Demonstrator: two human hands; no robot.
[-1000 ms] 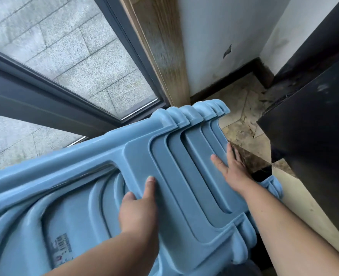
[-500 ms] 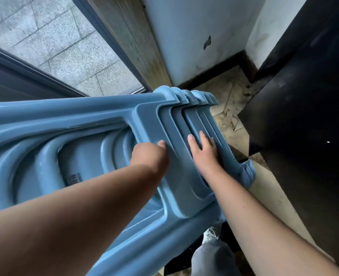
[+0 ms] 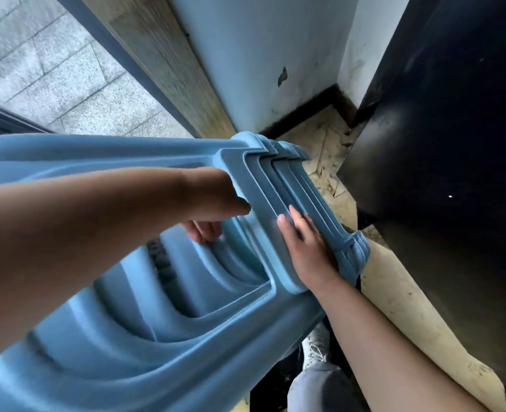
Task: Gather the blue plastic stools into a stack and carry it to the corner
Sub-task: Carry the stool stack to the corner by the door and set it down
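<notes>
A stack of nested blue plastic stools (image 3: 162,316) fills the lower left of the head view, tipped on its side with the legs pointing toward the room corner. My left hand (image 3: 213,203) reaches inside the innermost stool, fingers curled around its leg rim. My right hand (image 3: 308,248) lies flat against the outer side of the layered legs, fingers pressed on the ridges. The far leg tips (image 3: 275,147) hang just above the stained tile floor (image 3: 320,138) near the corner.
A black cabinet (image 3: 442,162) stands close on the right. A white wall with dark skirting (image 3: 305,111) closes the corner ahead. A wooden door frame (image 3: 168,69) and glass door lie to the left. My shoe (image 3: 315,346) shows below the stack.
The stack has swung lower and nearer the corner. My left hand has slid from the outer rim into the stool's inside. My right hand has shifted down the leg ridges.
</notes>
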